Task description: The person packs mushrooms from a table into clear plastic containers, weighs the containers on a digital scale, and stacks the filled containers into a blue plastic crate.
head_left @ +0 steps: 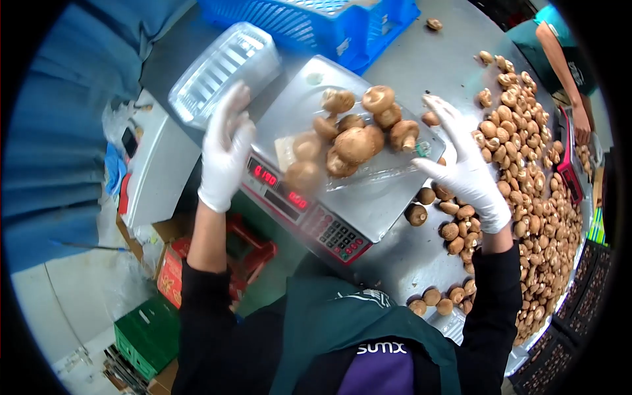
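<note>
A digital scale with red lit digits stands in the middle. On its plate several brown mushrooms lie in a heap over a clear plastic tray. Two or more mushrooms at the heap's left side are blurred. My left hand, in a white glove, is beside the scale's left edge, fingers spread and nothing in it. At the right of the heap is my right hand, also gloved, with thumb and fingers apart and empty. Clear plastic trays lie beyond my left hand.
A blue crate stands at the back. Many loose mushrooms cover the right side of the metal table. Another person's arm reaches to a red scale at the far right. A green crate is at the lower left.
</note>
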`<state>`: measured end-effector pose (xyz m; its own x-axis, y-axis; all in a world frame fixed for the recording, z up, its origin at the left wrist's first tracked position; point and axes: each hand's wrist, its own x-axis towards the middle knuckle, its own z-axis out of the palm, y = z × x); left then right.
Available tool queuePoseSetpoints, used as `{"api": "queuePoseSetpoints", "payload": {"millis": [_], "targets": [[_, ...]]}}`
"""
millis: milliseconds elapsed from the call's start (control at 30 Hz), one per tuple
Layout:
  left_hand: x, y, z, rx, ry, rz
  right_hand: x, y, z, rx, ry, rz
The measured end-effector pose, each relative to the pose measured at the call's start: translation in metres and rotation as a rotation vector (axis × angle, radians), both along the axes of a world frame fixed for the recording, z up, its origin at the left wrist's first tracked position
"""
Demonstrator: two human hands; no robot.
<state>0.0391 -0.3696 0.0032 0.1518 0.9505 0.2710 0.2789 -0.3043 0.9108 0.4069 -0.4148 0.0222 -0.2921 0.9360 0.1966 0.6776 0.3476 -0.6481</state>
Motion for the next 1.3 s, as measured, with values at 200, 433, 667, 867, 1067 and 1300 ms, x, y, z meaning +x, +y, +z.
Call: {"api": "queuePoseSetpoints", "payload": {"millis": [200, 433, 667, 867, 1067, 1300], "targets": [[0.016, 0.032, 0.035, 0.092, 0.121, -0.033, -0.011, 0.025, 0.001, 0.002, 0.092, -0.031], [0.052, 0.096, -0.036, 0.214, 0.724, -0.313, -0.050, 0.097, -0.032, -0.084, 0.121, 0.042], [0.051, 0.114, -0.035, 0.058, 0.450, -0.074, -0.053, 0.128, -0.040, -0.173, 0.011, 0.070], [0.048, 0.041, 0.019, 0.114, 0.282, -0.096, 0.005, 0.133, -0.035, -0.160, 0.005, -0.084], [0.053, -0.011, 0.018, 0.517, 0.794, -0.107, 0.099, 0.160, -0.085, -0.065, -0.332, -0.360], [0.067, -0.020, 0.021, 0.160, 0.586, -0.381, 0.153, 0.186, -0.126, -0.222, -0.450, -0.381]]}}
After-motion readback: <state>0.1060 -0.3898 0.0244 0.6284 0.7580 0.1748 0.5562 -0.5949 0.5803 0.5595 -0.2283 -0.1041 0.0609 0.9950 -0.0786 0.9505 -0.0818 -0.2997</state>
